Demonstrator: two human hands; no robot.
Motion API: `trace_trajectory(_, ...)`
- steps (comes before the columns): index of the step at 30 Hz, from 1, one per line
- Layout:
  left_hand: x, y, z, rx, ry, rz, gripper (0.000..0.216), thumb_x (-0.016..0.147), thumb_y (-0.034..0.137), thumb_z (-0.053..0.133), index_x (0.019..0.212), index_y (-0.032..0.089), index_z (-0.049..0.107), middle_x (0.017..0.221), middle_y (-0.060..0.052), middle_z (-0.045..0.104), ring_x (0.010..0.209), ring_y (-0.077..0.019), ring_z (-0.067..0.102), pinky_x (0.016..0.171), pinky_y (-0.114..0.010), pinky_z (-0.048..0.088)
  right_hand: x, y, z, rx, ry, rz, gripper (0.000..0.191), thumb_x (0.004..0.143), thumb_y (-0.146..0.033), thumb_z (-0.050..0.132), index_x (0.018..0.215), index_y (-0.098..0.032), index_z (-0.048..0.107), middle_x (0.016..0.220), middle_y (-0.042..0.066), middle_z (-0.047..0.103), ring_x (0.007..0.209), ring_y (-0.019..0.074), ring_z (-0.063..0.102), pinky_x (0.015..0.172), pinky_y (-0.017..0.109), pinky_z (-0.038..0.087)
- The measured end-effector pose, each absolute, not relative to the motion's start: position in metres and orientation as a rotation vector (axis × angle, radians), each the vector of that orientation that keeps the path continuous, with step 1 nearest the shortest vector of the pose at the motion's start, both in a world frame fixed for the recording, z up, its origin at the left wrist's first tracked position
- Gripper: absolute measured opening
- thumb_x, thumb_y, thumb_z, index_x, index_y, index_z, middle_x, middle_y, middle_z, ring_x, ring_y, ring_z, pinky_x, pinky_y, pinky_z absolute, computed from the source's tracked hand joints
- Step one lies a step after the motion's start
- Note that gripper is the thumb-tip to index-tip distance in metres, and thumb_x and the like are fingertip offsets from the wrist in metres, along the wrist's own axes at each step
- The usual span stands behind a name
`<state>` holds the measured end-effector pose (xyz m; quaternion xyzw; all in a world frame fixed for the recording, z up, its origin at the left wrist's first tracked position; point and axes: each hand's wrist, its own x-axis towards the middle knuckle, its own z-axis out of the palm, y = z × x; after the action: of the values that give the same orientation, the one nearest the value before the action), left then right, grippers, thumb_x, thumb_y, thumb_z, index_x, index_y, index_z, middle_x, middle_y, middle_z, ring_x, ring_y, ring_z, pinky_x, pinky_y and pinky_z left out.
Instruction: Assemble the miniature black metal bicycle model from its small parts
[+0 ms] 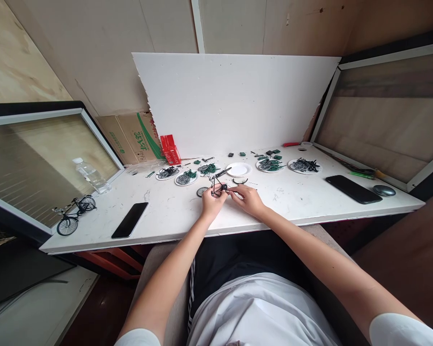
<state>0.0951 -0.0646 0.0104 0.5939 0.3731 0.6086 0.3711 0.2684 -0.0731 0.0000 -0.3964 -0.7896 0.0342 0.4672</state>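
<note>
My left hand (212,204) is closed around a small black model bicycle frame (217,186) held just above the white table (310,202). My right hand (248,198) pinches a tiny part against the frame's right side; the part is too small to name. A small wheel (202,191) lies on the table just left of the frame. Behind my hands stands an empty white paper plate (238,169), flanked by several plates of black and green parts (186,178) (304,166).
A finished model bicycle (74,214) stands at the table's left end beside a water bottle (90,175). One black phone (130,219) lies left, another (352,189) right, near a mouse (384,191). A red box (170,149) and white board (234,101) stand behind.
</note>
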Motion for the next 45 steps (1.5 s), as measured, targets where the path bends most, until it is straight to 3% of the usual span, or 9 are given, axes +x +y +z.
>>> trace_trajectory(28, 0.0953, -0.0651, 0.0092, 1.552, 0.983, 1.529, 0.033, 0.075, 0.021, 0.076, 0.107, 0.012, 0.074, 0.105, -0.015, 0.08, 0.096, -0.0268, 0.078, 0.091, -0.04, 0.063, 0.2667, -0.0762, 0.0018, -1.011, -1.928, 0.042, 0.024, 0.098, -0.032, 0.055, 0.102, -0.02, 0.076, 0.089, 0.008, 0.075, 0.072, 0.0189, 0.067, 0.066, 0.029, 0.048)
trace_trajectory(38, 0.0937, -0.0605, 0.011, 1.377, 0.941, 1.497, 0.036, 0.075, 0.027, 0.08, 0.106, 0.009, 0.074, 0.095, -0.015, 0.08, 0.077, -0.0233, 0.077, 0.078, -0.039, 0.065, 0.266, -0.0777, 0.0033, -1.007, -1.923, 0.061, 0.023, 0.098, -0.03, 0.055, 0.102, -0.02, 0.076, 0.09, 0.007, 0.075, 0.07, 0.0178, 0.065, 0.066, 0.028, 0.047)
trace_trajectory(45, 0.0934, -0.0619, 0.013, 1.365, 0.943, 1.471, 0.037, 0.073, 0.025, 0.082, 0.106, 0.009, 0.074, 0.101, -0.017, 0.079, 0.079, -0.023, 0.077, 0.078, -0.038, 0.066, 0.2658, -0.0796, 0.0055, -0.995, -1.92, 0.079, 0.021, 0.098, -0.028, 0.055, 0.101, -0.02, 0.075, 0.091, 0.007, 0.076, 0.072, 0.0177, 0.065, 0.066, 0.028, 0.047)
